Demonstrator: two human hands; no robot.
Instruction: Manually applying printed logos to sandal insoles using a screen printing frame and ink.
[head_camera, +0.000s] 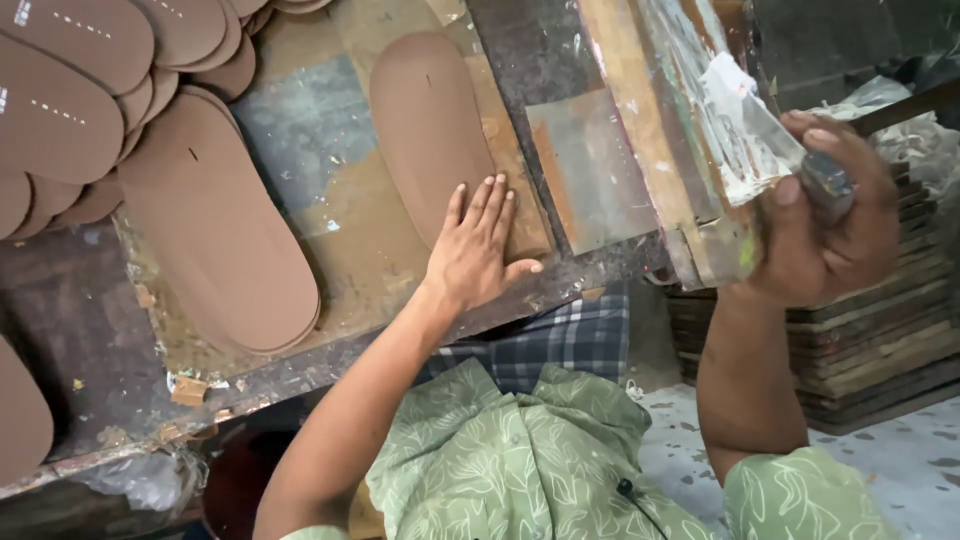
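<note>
Pressing flat and open on a brown sole (432, 130), left hand (476, 252); right hand (825, 215) grip closed around a half-hidden tool (828, 182).

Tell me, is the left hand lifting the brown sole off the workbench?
No, the left hand lies flat, fingers spread, pressing the brown sole down on the workbench.

The left hand (475, 250) covers the near end of the brown sole (432, 130) lying on the workbench (300, 130), so that end cannot be seen. The right hand (825, 215) hides most of the tool (828, 185) it grips. Left of the sole, the stacked soles (70, 90) run past the picture's edge
</note>
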